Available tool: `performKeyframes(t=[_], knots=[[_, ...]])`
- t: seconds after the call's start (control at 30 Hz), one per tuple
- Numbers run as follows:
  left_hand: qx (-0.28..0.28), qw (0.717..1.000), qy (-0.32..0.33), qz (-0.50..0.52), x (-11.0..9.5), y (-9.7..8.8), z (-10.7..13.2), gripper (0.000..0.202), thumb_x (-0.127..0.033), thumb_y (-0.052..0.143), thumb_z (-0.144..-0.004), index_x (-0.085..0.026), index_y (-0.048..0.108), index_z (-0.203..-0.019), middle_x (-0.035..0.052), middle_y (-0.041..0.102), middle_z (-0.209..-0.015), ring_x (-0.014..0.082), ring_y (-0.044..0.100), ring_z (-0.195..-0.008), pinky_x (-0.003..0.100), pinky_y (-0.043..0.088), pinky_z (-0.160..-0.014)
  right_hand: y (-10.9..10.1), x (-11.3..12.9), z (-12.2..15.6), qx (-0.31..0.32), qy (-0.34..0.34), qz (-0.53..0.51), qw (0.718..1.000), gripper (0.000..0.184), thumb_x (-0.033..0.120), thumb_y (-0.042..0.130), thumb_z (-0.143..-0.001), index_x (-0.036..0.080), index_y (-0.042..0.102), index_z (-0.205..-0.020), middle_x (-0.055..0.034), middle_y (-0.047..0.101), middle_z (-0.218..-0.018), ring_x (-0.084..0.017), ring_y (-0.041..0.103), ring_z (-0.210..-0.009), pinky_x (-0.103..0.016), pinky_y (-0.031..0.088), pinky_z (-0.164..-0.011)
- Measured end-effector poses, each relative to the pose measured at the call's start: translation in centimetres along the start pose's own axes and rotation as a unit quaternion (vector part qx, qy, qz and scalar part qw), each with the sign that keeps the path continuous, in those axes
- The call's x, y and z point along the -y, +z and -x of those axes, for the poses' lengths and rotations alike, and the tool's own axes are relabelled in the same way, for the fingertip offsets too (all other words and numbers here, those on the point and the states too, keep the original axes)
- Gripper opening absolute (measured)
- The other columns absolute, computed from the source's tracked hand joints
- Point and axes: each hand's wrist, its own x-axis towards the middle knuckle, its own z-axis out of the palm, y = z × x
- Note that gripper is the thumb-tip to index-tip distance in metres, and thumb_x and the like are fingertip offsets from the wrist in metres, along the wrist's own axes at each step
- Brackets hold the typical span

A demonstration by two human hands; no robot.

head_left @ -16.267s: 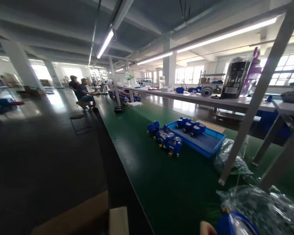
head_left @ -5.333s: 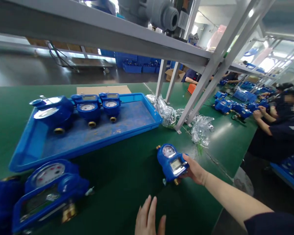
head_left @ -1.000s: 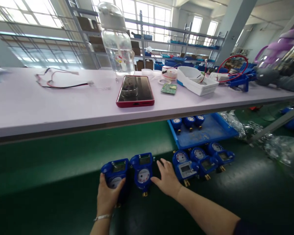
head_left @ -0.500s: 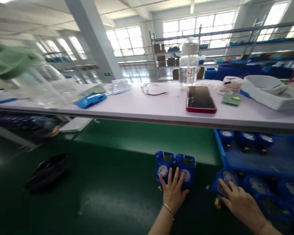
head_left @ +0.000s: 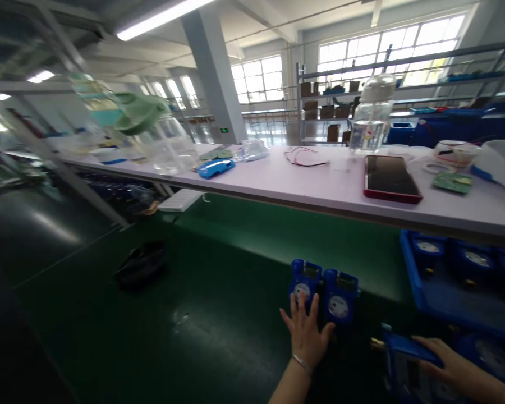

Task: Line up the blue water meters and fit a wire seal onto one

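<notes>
Two blue water meters (head_left: 323, 287) stand side by side on the green bench surface (head_left: 219, 314). My left hand (head_left: 306, 331) lies flat against their near side, fingers spread and open, a thin bracelet on the wrist. Lower right, my right hand (head_left: 446, 362) rests on top of another blue meter (head_left: 404, 367), fingers draped over it. Beyond it a blue tray (head_left: 412, 280) holds three more meters (head_left: 463, 258) under the shelf.
A pale shelf (head_left: 320, 185) runs across above the bench, carrying a red-cased phone (head_left: 390, 178), a clear water bottle (head_left: 370, 120), red and black wires (head_left: 305, 157), a blue object (head_left: 216, 167) and a small circuit board (head_left: 453, 182). A dark bag (head_left: 141, 264) lies to the left.
The view has swung further left. My left hand stays against the pair of meters. My right hand has settled on top of the meter at the lower right.
</notes>
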Motion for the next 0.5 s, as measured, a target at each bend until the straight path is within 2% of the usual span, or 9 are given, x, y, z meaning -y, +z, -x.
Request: performKeyframes(t=[0.03,0.07,0.17,0.23,0.4,0.5], knots=[[-0.004,1.000,-0.010,0.007,-0.2,0.3,-0.8,0.069,-0.045,0.054,-0.080,-0.028,0.026,-0.141,0.0155,0.015,-0.150,0.0437,0.007,-0.135,0.076,0.007,-0.097,-0.5,0.4,0.1,0.086,-0.009,-0.075,0.993,0.055,0.064,0.051,-0.065,0.036,0.063,-0.110,-0.0069,0.064,-0.109,-0.028,0.061,-0.099,-0.036,0.049,-0.085],[-0.004,1.000,-0.011,0.015,-0.4,0.6,-1.6,0.068,-0.046,0.053,-0.081,-0.027,0.027,-0.141,0.0165,0.012,-0.151,0.0437,0.003,-0.136,0.076,0.005,-0.096,-1.0,0.9,0.1,0.129,0.005,-0.139,0.982,0.063,0.065,0.052,-0.065,0.030,0.060,-0.116,-0.0092,0.061,-0.115,-0.029,0.058,-0.105,-0.036,0.046,-0.090],[0.006,0.999,0.020,0.034,-1.6,1.6,-3.7,0.062,-0.046,0.055,-0.080,-0.033,0.035,-0.136,0.0112,0.011,-0.152,0.0398,-0.002,-0.137,0.072,-0.003,-0.098,-1.9,2.0,-1.0,0.100,0.051,-0.173,0.978,0.071,0.068,0.054,-0.063,0.022,0.061,-0.116,-0.0095,0.054,-0.124,-0.028,0.051,-0.114,-0.033,0.039,-0.097],[0.013,0.998,0.044,0.035,-2.1,2.0,-4.5,0.055,-0.045,0.056,-0.080,-0.037,0.040,-0.132,0.0073,0.017,-0.151,0.0375,-0.001,-0.137,0.070,-0.009,-0.099,-1.9,2.3,-1.6,0.072,0.093,-0.187,0.975,0.072,0.071,0.050,-0.065,0.018,0.061,-0.113,-0.0106,0.057,-0.120,-0.029,0.052,-0.111,-0.034,0.041,-0.094],[0.018,0.998,0.051,0.013,-2.3,2.8,-5.2,0.043,-0.044,0.046,-0.085,-0.033,0.049,-0.127,0.0068,0.032,-0.146,0.0351,0.007,-0.138,0.066,-0.014,-0.100,-0.1,4.3,-1.7,0.030,0.199,-0.255,0.946,0.080,0.076,0.020,-0.076,0.013,0.067,-0.093,-0.0129,0.068,-0.085,-0.031,0.064,-0.084,-0.037,0.049,-0.072],[0.022,0.998,0.055,0.003,-2.1,3.5,-5.5,0.044,-0.044,0.044,-0.086,-0.031,0.049,-0.128,0.0065,0.034,-0.145,0.0350,0.008,-0.138,0.066,-0.014,-0.100,1.3,6.7,-2.2,0.005,0.226,-0.301,0.926,0.082,0.076,0.017,-0.077,0.015,0.064,-0.104,-0.0124,0.068,-0.092,-0.031,0.063,-0.089,-0.036,0.050,-0.069]])
